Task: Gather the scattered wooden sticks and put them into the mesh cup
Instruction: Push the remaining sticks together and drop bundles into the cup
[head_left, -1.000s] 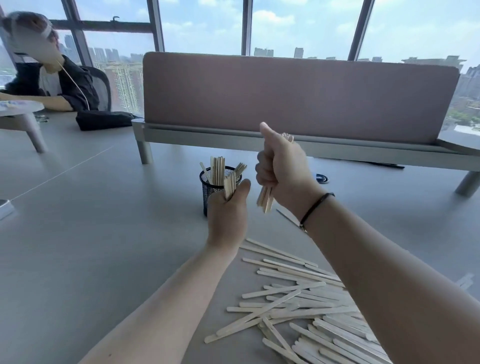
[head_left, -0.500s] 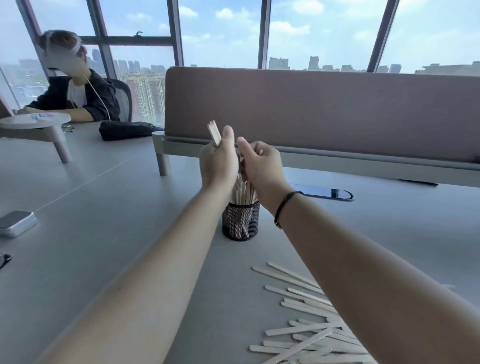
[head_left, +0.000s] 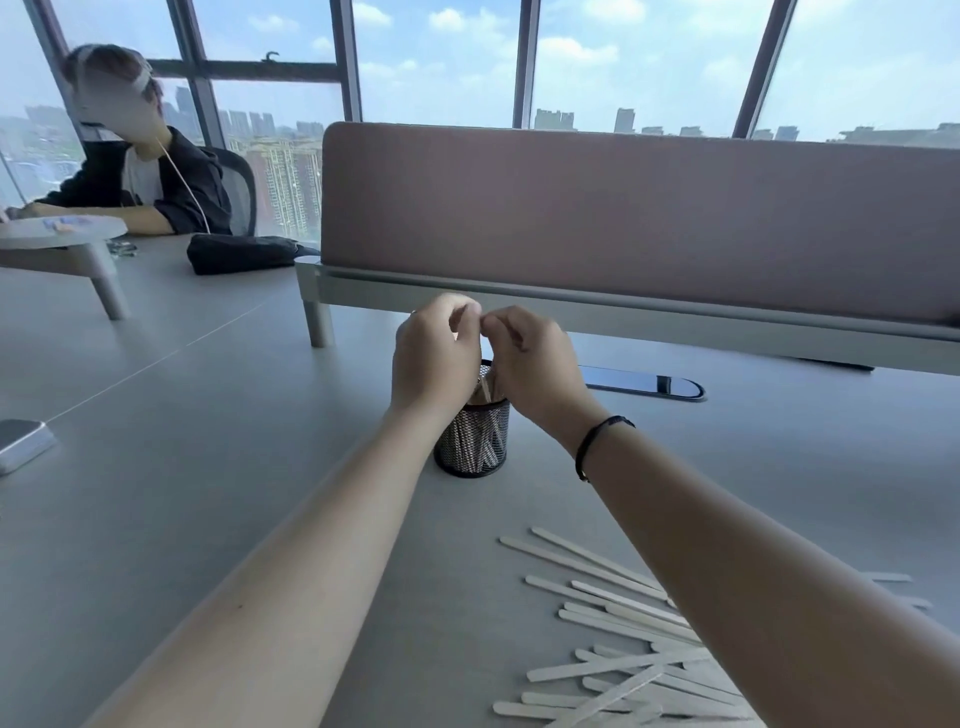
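Observation:
A black mesh cup (head_left: 472, 441) stands on the grey table with wooden sticks (head_left: 485, 387) upright inside it. My left hand (head_left: 435, 358) and my right hand (head_left: 530, 364) are directly above the cup, curled around the tops of those sticks, fingertips touching each other. Most of the bundle is hidden by my hands. A scattered pile of loose wooden sticks (head_left: 618, 644) lies flat on the table at the near right, partly under my right forearm.
A padded divider on a metal rail (head_left: 623, 218) runs behind the cup. A dark oval cable port (head_left: 644, 383) sits to the cup's right. A silver device (head_left: 21, 441) lies at the left edge. A seated person (head_left: 140, 176) and a black pouch (head_left: 244, 252) are at the far left.
Both hands brought their sticks over the cup and lowered them into it. The left hand's sticks no longer poke up above its fingers. The view moved closer to the cup.

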